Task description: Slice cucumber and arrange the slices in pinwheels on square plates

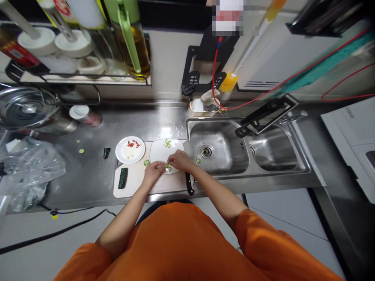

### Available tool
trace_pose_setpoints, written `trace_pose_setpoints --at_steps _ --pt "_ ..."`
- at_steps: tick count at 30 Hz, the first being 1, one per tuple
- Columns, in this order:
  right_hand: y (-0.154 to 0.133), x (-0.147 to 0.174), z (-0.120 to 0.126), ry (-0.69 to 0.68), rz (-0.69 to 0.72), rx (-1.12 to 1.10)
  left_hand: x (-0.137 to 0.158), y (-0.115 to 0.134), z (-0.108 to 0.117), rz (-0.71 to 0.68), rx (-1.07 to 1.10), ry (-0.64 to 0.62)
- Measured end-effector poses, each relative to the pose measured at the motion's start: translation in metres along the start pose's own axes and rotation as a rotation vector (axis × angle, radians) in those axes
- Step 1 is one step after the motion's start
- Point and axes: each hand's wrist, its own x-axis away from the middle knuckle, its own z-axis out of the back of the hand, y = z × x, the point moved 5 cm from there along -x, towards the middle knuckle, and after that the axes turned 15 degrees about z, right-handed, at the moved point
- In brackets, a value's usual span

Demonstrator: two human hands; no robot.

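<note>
My left hand (153,172) and my right hand (181,161) meet over the near edge of a white square plate (156,147). Both have their fingers pinched at small pieces of cucumber slice (168,168); the fingertips partly cover them. Farther back on the plate, thin cucumber slices (167,143) are fanned out like a flower. A loose cucumber slice (147,162) lies left of the plate on the cutting board (136,183). A dark green cucumber chunk (123,178) rests at the board's left end. The knife (190,184) lies beside my right wrist, black handle toward me.
A round white plate (119,151) with red bits overlaps the board's back left. The double sink (216,156) with a black faucet (254,119) is on the right. A cucumber end (106,152), a plastic bag (32,164) and a lidded pot (32,109) stand left.
</note>
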Motion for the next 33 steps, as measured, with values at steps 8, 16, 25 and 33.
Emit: trace_pose_setpoints --at_steps 8,16,25,33 --pt "-0.007 -0.006 -0.011 -0.152 0.106 0.231 0.0 -0.005 -0.002 -0.124 -0.338 0.17" --pt "-0.003 -0.005 -0.017 -0.135 0.105 0.254 -0.005 -0.01 -0.005 -0.181 -0.428 0.211" --pt "-0.002 -0.005 -0.019 -0.128 0.12 0.245 -0.003 -0.008 -0.006 -0.229 -0.491 0.246" --pt "-0.003 -0.006 -0.02 -0.144 0.107 0.253 -0.001 -0.007 -0.008 -0.26 -0.537 0.271"
